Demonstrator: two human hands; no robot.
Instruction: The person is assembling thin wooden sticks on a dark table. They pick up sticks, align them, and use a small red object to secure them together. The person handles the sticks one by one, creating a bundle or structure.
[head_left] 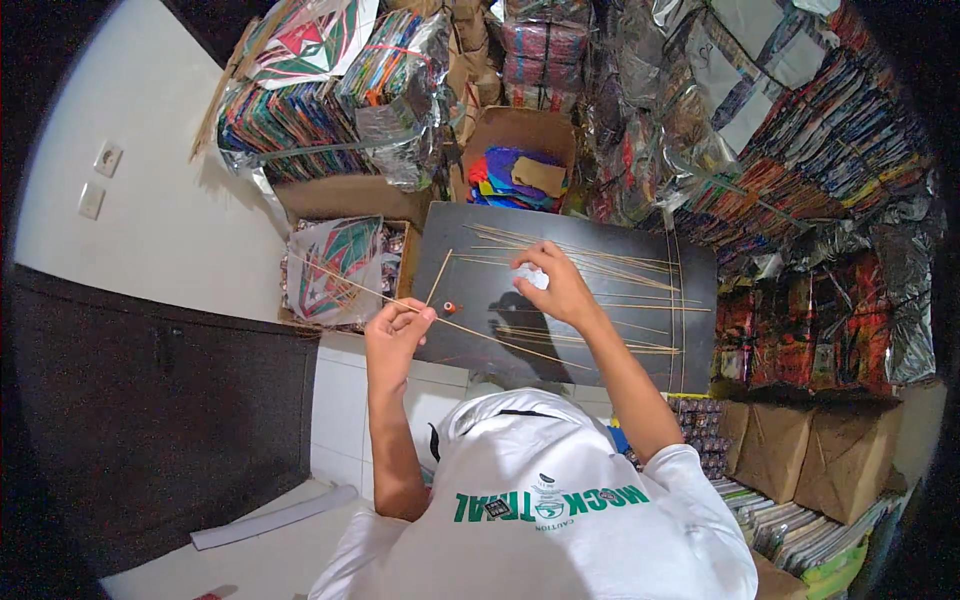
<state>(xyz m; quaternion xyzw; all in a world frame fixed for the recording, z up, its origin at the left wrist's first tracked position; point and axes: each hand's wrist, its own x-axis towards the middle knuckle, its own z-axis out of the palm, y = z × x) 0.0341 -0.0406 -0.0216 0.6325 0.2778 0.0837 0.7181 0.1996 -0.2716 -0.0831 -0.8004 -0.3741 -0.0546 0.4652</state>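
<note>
My left hand (pixel 400 328) is closed in a pinch at the left edge of the dark table. Between its fingers is a long thin bamboo stick (pixel 500 342), slanting across the table corner. A shorter stick (pixel 441 277) meets it at the fingertips, crossing at an angle. Over the middle of the table, my right hand (pixel 556 287) has its fingers curled around a small white bundle (pixel 534 277), whose kind I cannot make out. Just right of my left fingertips lies a small red and white piece (pixel 450 308).
Several thin sticks (pixel 620 273) lie across the dark tabletop (pixel 440 225). A box (pixel 408 270) with printed kite sheets (pixel 345 265) stands left. Behind the table sits a carton (pixel 520 125) of coloured pieces. Stacked plastic-wrapped bundles (pixel 800 150) rise at the back and right.
</note>
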